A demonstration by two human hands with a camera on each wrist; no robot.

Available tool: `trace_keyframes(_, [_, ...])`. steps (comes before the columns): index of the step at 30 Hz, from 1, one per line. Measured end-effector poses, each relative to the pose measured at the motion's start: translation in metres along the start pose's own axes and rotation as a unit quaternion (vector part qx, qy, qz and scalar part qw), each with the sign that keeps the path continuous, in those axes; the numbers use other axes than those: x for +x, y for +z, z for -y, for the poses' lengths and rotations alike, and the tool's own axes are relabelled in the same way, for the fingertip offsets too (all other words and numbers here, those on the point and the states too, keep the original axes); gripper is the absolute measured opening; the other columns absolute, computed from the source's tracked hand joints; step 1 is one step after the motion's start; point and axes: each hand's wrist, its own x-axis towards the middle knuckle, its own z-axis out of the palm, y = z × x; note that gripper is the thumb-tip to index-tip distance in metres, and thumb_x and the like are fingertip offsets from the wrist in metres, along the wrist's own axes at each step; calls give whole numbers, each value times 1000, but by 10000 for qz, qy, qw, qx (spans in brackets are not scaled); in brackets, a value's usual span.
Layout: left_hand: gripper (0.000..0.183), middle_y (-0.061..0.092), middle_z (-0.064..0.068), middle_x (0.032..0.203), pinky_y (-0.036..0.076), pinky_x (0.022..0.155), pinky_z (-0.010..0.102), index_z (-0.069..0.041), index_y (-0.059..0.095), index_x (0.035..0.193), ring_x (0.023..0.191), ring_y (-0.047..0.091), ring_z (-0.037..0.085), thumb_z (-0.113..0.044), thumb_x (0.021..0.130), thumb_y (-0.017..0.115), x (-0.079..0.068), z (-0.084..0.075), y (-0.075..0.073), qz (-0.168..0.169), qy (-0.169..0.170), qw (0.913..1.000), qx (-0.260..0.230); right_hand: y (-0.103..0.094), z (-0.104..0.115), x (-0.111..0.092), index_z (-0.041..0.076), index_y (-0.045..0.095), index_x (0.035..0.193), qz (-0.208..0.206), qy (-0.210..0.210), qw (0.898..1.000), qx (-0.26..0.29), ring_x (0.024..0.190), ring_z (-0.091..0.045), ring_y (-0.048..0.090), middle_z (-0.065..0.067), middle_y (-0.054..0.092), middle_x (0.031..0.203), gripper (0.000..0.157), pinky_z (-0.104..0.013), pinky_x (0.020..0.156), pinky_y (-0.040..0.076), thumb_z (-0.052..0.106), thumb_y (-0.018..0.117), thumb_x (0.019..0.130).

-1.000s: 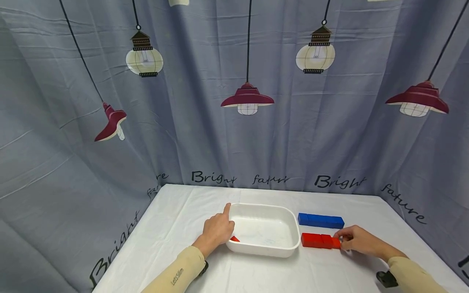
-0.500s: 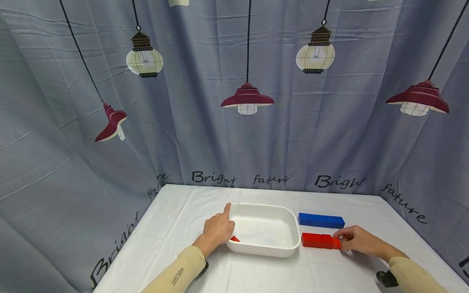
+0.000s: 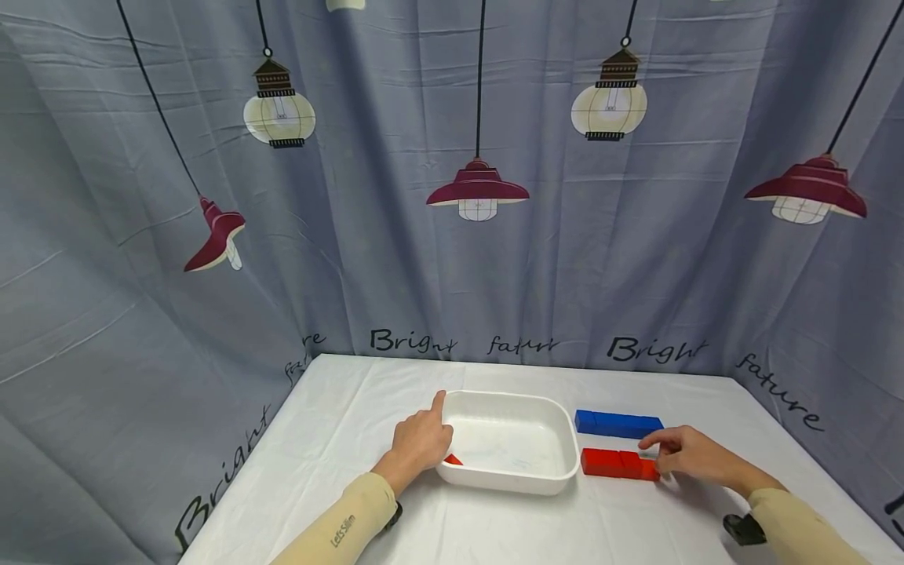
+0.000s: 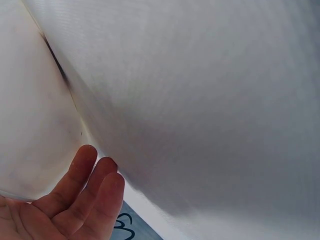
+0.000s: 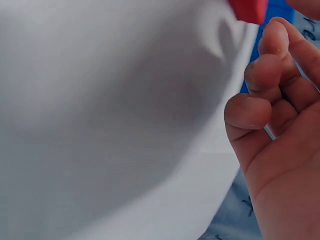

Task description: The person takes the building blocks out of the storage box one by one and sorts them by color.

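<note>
My left hand (image 3: 420, 441) is at the left wall of a white tray (image 3: 504, 484), its index finger stretched along the rim and its thumb on the inner side. In the left wrist view, the other fingers (image 4: 102, 192) lie along the tray's outside. A row of red blocks (image 3: 610, 463) sits right of the tray. My right hand (image 3: 699, 457) hovers at that row's right end, index finger lifted and fingers loosely bent. In the right wrist view, a red block (image 5: 252, 9) shows apart from the curled fingers (image 5: 247, 111).
Behind the red row runs a parallel row of blue blocks (image 3: 617, 424). A small red piece (image 3: 453, 461) shows inside the tray near my left thumb. White cloth covers the table (image 3: 515, 530), and a grey-blue printed curtain (image 3: 424, 259) hangs around it.
My right hand's index finger has come up off the end red block, and the hand has risen slightly. My left hand, the tray and both rows stay put.
</note>
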Motion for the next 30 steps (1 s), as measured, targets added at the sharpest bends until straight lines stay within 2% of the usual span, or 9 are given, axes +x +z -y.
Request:
trace_keyframes(5, [63,73,13,110,53,75,47,-14,35,155,88,70,27,-28,96,52,0,0,0,-9,-22,10000,25,-3,24,5,0,67,119,-307,11,9994,-128,78,-20,52,-6,55,79,33,-28,65,43,14,68,89])
trace_keyframes(9, [64,73,13,109,52,73,47,-14,35,155,84,70,27,-28,95,52,0,0,-1,-13,1,10000,45,-3,44,9,-1,67,118,-382,-218,9989,-134,79,-21,54,-6,55,79,32,-30,68,48,15,69,90])
trace_keyframes(19, [63,73,13,108,53,71,46,-12,35,155,81,69,25,-26,95,51,-2,0,-1,-24,43,10000,33,4,80,26,2,67,119,-207,-797,9966,-43,78,-18,53,-5,55,81,32,-27,65,48,16,68,91])
trace_keyframes(24, [63,74,12,106,53,70,45,-13,35,155,79,68,25,-27,96,51,-2,0,0,-49,63,9999,66,8,97,37,4,69,120,-125,-1171,9930,-75,70,-14,52,-2,54,78,31,-24,59,44,16,68,91])
trace_keyframes(27, [63,74,13,105,53,68,45,-12,35,155,78,68,25,-26,96,52,-1,0,0,-43,77,9999,52,11,106,44,4,69,120,41,-1358,9907,-53,67,-13,51,-2,54,76,31,-25,58,44,16,69,91])
trace_keyframes(30, [62,74,13,104,53,68,46,-13,36,154,79,69,26,-25,96,52,-1,1,-1,-61,103,9999,68,14,116,51,5,68,121,252,-1356,9904,-56,67,-17,53,-2,55,74,32,-28,60,45,18,69,91])
